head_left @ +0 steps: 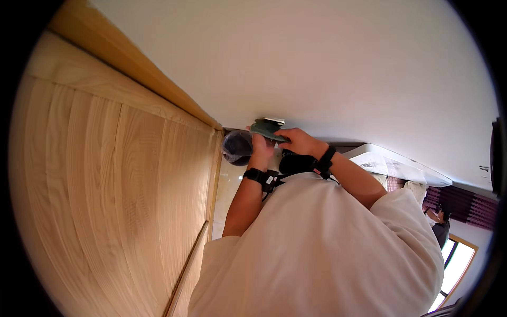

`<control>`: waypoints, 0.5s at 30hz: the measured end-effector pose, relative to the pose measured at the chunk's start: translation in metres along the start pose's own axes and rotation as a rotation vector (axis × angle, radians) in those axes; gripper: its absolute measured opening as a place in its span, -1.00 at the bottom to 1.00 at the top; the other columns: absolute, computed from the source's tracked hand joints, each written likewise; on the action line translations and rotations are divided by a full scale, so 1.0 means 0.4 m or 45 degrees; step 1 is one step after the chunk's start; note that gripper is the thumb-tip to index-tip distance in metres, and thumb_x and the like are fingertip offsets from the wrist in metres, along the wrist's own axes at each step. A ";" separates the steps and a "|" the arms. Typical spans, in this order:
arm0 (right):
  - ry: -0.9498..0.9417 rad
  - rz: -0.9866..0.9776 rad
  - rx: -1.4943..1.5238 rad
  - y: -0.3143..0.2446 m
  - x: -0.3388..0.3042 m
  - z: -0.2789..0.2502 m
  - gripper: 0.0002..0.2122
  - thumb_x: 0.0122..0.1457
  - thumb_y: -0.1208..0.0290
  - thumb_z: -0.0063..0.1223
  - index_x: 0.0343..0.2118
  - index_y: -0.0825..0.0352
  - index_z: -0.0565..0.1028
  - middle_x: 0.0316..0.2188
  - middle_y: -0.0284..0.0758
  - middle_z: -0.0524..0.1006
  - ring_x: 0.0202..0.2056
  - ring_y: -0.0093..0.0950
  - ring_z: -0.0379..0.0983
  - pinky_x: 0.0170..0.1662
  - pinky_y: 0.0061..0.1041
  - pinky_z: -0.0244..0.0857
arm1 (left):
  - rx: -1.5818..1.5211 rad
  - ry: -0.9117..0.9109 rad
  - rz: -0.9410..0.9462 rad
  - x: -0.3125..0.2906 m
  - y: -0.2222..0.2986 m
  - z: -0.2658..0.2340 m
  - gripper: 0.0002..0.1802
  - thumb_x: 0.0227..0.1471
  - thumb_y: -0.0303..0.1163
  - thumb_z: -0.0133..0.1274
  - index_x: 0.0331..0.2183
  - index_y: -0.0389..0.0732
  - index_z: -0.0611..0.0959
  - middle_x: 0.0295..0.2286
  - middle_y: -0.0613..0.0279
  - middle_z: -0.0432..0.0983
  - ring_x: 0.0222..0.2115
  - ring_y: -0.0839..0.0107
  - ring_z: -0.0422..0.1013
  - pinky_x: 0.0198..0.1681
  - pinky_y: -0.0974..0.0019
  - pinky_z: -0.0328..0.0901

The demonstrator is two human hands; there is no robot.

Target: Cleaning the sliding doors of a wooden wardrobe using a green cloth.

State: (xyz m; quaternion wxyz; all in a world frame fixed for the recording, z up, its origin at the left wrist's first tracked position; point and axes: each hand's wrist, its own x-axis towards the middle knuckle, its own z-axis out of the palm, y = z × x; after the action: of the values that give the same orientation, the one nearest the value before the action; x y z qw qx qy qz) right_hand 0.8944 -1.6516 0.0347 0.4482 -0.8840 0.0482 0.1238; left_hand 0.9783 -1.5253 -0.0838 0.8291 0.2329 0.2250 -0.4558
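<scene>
Just above the frame's centre, the left hand (261, 145) grips and the right hand (303, 141) pinches a dark green flat piece (263, 129), probably light, perhaps pliable, best held by its edges.

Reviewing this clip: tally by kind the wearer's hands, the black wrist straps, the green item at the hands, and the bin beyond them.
Hands: left hand, right hand: 2
Black wrist straps: 2
Dark green item: 1
Lined dark bin: 1
Total: 6
</scene>
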 end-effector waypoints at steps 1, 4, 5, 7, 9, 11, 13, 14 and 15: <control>0.001 0.077 0.043 0.005 -0.008 -0.014 -0.59 0.09 0.41 0.24 0.02 0.34 0.48 -0.28 -0.05 0.58 -0.24 -0.09 0.52 -0.13 -0.28 0.39 | 0.026 -0.017 0.033 0.028 -0.010 -0.011 -0.12 0.20 0.43 -0.53 0.02 -0.13 0.47 -0.03 0.10 0.44 -0.01 0.09 0.37 0.12 -0.07 0.24; 0.062 0.153 0.148 0.055 -0.017 0.019 -0.60 0.09 0.44 0.25 0.01 0.35 0.48 -0.38 -0.17 0.57 -0.33 -0.30 0.53 -0.22 -0.39 0.38 | -0.007 0.017 0.081 0.056 -0.019 -0.017 -0.19 0.25 0.36 -0.48 0.05 -0.14 0.44 0.00 0.10 0.43 0.02 0.07 0.35 0.14 -0.06 0.23; 0.059 0.134 0.145 0.064 -0.009 0.042 -0.60 0.09 0.44 0.25 0.01 0.35 0.48 -0.38 -0.17 0.57 -0.33 -0.30 0.53 -0.22 -0.39 0.38 | -0.101 -0.054 0.137 0.087 -0.015 -0.072 -0.29 0.28 0.23 -0.44 0.04 -0.15 0.45 0.00 0.11 0.43 0.02 0.07 0.35 0.15 -0.07 0.22; 0.137 0.268 0.716 0.120 -0.014 0.059 -0.60 0.10 0.49 0.27 0.03 0.34 0.48 -0.34 -0.35 0.55 -0.34 -0.54 0.45 -0.26 -0.47 0.37 | -0.184 -0.151 0.142 0.112 -0.024 -0.052 -0.40 0.31 0.10 -0.39 0.03 -0.16 0.45 0.00 0.12 0.43 0.03 0.07 0.35 0.16 -0.09 0.20; 0.209 0.518 0.857 0.168 -0.038 0.067 -0.61 0.08 0.49 0.29 0.00 0.35 0.49 -0.32 -0.38 0.55 -0.33 -0.56 0.45 -0.27 -0.50 0.37 | -0.397 0.045 0.070 0.064 -0.034 0.025 -0.56 0.21 -0.15 -0.30 -0.04 -0.16 0.50 -0.02 0.15 0.46 0.04 0.10 0.34 0.17 -0.11 0.16; 0.235 0.735 1.001 0.180 -0.045 0.087 -0.62 0.06 0.49 0.31 -0.04 0.37 0.50 -0.31 -0.42 0.54 -0.31 -0.58 0.45 -0.28 -0.52 0.37 | -0.395 -0.001 0.090 0.030 -0.002 0.035 -0.56 0.18 -0.16 -0.29 -0.07 -0.17 0.51 -0.02 0.15 0.46 0.04 0.11 0.33 0.18 -0.11 0.14; 0.402 0.850 1.078 0.208 -0.049 0.110 -0.65 0.03 0.49 0.32 -0.11 0.37 0.49 -0.31 -0.37 0.54 -0.31 -0.56 0.47 -0.30 -0.54 0.38 | -0.392 -0.037 0.086 0.011 0.005 0.059 -0.62 0.10 -0.28 -0.21 -0.09 -0.17 0.51 -0.07 0.18 0.47 0.04 0.13 0.33 0.18 -0.10 0.12; 0.410 0.844 1.096 0.228 -0.044 0.134 -0.65 0.03 0.49 0.32 -0.11 0.37 0.49 -0.31 -0.37 0.54 -0.31 -0.56 0.47 -0.30 -0.54 0.38 | -0.372 -0.037 0.083 0.000 0.014 0.057 -0.62 0.10 -0.28 -0.21 -0.09 -0.17 0.51 -0.07 0.18 0.47 0.04 0.13 0.33 0.18 -0.10 0.12; 0.554 0.761 0.942 0.270 -0.044 0.140 -0.68 0.05 0.43 0.30 -0.15 0.39 0.50 -0.35 -0.34 0.54 -0.35 -0.53 0.47 -0.33 -0.52 0.37 | -0.148 0.032 0.141 0.002 0.008 0.067 -0.65 0.07 -0.43 -0.19 -0.08 -0.17 0.49 -0.10 0.17 0.46 0.02 0.14 0.33 0.16 -0.15 0.17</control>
State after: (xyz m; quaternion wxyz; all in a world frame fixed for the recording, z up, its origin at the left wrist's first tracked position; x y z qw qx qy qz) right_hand 0.8463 -1.6711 -0.0767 0.6554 -0.6193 0.4309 0.0344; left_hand 0.9856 -1.5400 -0.0624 0.8622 0.2022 0.2483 -0.3926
